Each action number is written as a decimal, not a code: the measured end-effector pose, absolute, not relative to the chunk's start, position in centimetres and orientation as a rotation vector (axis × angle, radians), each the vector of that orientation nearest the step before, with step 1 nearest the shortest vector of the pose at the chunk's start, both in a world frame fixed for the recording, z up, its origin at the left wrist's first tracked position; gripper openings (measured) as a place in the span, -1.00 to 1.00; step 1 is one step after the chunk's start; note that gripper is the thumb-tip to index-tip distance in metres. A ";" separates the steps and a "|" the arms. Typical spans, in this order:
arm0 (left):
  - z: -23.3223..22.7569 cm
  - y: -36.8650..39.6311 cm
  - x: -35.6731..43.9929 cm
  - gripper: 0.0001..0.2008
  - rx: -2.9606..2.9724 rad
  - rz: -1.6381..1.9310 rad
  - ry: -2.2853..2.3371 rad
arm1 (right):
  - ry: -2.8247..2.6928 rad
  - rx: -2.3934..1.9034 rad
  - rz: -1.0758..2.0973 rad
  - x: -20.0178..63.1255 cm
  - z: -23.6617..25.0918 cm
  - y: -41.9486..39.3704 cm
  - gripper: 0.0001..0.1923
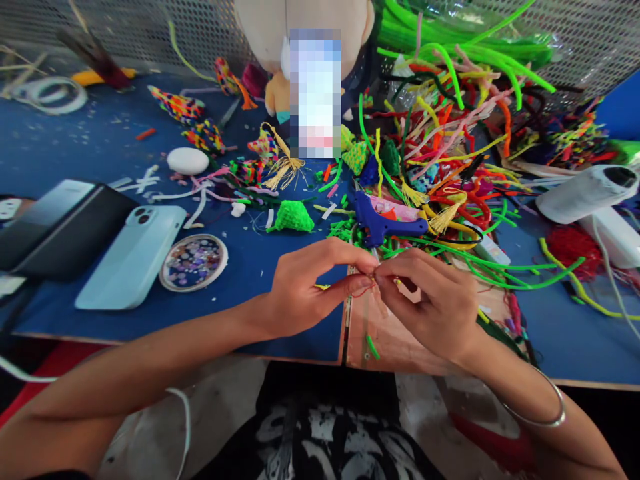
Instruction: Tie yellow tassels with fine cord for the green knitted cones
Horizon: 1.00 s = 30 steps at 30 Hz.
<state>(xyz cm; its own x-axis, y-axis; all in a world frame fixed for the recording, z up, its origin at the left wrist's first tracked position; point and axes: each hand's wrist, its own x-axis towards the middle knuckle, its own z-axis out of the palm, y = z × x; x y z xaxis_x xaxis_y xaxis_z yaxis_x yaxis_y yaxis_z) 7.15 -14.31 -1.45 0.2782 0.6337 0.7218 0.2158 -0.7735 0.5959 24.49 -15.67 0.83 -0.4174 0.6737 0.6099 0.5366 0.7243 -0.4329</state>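
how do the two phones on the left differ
The light blue phone lies nearer the hands, beside the round dish; the dark phone lies farther left. The light blue phone shows a camera cluster on its back; the dark phone shows none that I can see. The dark phone looks glossier, with a grey sheen. Both lie flat on the blue table, angled the same way.

Fuzzy pipe cleaners [450, 127] everywhere, worktop [90, 143] is matt blue felt-looking stuff. Phone [133, 257] has a smooth, slightly glossy plastic back, the bangle [543, 417] is shiny metal, and the green knit bit [293, 217] looks rough.
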 end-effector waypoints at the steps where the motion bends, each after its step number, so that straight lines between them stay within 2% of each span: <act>1: -1.4 -14.3 7.1 -0.82 2.172 1.494 0.774 | -2.117 -0.914 0.215 24.5 0.8 -15.7 -0.90; 14: -1.6 -14.2 7.0 -0.81 2.154 1.528 0.745 | -2.086 -1.040 0.270 24.5 1.2 -15.8 -0.88; 30: -1.6 -14.2 7.2 -0.82 2.004 1.521 0.726 | -2.078 -0.981 0.205 24.4 1.0 -15.8 -0.86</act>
